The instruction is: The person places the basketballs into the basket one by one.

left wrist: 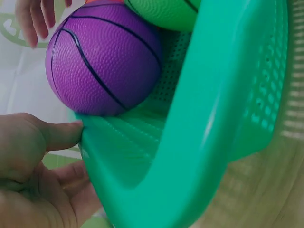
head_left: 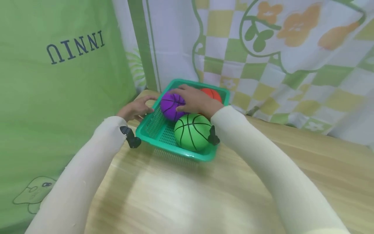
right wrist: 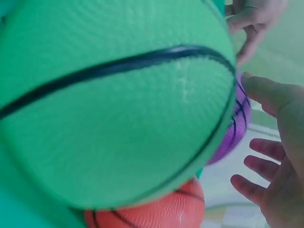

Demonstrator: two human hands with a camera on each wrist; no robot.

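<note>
A purple ball, marked like a basketball, sits at the left of a green plastic basket. My right hand reaches over this ball; in the right wrist view its fingers are spread and the thumb is near the purple surface. Outside the basket's left side is my left hand. The left wrist view shows its thumb at the rim and its other fingers behind the wall, their tips hidden. A green ball lies in front of the purple one, and an orange-red ball is partly covered by my right hand.
The basket stands on a light wooden tabletop. Behind it hangs a checked, patterned curtain. A green cloth with lettering hangs close along the left. Small black devices are strapped at both wrists.
</note>
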